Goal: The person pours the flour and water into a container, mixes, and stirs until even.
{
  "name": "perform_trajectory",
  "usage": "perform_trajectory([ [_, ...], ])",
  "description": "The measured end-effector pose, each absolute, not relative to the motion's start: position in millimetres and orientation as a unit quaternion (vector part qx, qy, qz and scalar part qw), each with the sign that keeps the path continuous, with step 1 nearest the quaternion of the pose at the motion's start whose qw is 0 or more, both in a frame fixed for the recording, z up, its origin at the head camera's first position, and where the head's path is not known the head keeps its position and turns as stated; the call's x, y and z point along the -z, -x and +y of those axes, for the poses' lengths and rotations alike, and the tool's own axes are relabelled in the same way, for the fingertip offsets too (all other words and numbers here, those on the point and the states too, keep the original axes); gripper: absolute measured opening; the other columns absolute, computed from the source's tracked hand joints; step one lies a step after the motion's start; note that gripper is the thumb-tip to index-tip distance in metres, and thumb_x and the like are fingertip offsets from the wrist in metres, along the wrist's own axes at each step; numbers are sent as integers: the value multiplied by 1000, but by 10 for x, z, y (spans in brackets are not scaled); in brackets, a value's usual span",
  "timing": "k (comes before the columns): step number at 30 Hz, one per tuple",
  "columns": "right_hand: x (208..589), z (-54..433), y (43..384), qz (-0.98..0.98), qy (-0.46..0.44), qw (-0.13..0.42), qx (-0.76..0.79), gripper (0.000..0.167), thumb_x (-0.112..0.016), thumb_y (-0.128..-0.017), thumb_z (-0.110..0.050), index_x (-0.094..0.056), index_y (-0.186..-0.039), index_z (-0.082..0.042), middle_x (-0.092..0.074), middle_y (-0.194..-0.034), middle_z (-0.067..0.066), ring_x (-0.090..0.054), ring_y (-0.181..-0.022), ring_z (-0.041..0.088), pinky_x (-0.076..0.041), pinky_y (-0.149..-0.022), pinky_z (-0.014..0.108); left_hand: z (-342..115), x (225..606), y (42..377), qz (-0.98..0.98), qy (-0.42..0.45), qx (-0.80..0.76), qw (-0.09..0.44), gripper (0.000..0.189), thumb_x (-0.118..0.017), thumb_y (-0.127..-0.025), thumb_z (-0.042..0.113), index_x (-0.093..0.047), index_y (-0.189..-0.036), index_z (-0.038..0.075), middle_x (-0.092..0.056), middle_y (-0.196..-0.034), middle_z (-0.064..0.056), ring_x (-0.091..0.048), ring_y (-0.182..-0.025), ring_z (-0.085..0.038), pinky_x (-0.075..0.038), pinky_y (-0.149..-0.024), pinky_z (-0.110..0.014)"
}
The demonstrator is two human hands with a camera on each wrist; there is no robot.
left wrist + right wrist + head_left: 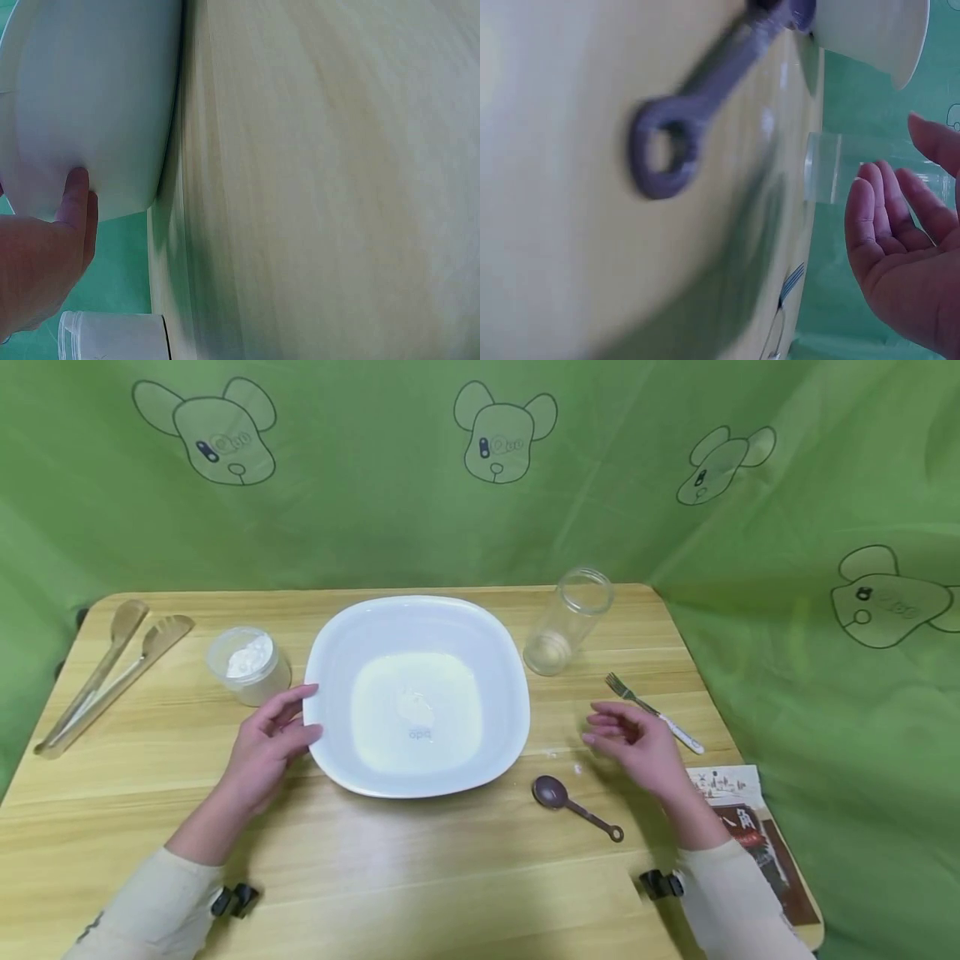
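A white basin [435, 710] stands mid-table, with faint lettering on its floor. My left hand [266, 739] pinches its left rim, thumb at the top edge. In the left wrist view, fingers [76, 196] lie against the basin's outer wall [97, 97]. My right hand [633, 745] hovers right of the basin, fingers loosely bent and holding nothing. Below and left of it lies a brown spoon [573, 806]; its ring-ended handle [660, 161] looms large in the right wrist view. Close behind the hand is a fork [656, 714] with a pale handle.
A clear glass jar [558, 631] stands behind the basin's right side. To the left are a tub of white powder [255, 672] and metal tongs [105, 685] with wooden-looking ends. A printed packet [757, 835] lies under the right forearm. Green cloth [375, 527] hangs behind the table.
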State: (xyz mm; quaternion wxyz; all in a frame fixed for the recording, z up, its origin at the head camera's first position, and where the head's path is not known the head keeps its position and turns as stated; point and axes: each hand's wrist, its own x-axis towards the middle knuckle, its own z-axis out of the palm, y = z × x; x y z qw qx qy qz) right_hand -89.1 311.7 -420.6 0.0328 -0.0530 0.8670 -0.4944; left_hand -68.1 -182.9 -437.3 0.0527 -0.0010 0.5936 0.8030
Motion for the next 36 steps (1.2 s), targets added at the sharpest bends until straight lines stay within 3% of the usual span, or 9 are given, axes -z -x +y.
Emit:
perform_trajectory([
  [14,4340,3265,505,895,79,128,419,29,-82,-83,-10,-71,-107,0,-68,-84,3,-64,-75,22,-57,-64,27,-1816,4380,676,576,-2,-816,49,50,-61,-91,-13,-55,-138,2,-60,-129,-13,-64,-110,-22,-58,-85,-28],
  [25,4435,3306,287,899,95,140,405,30,-86,-77,-11,-73,-103,-3,-68,-82,0,-63,-71,16,-57,-61,27,-1809,4352,682,581,-1,-813,53,50,-60,-91,-12,-54,-139,2,-60,-129,-13,-64,-111,-21,-58,-85,-28],
  [36,4464,3305,137,933,67,131,327,27,-90,-72,-18,-73,-92,-14,-61,-75,-7,-56,-67,12,-52,-60,25,-1811,4369,686,576,0,-816,50,50,-60,-91,-13,-55,-138,2,-59,-131,-13,-64,-111,-21,-58,-85,-29],
])
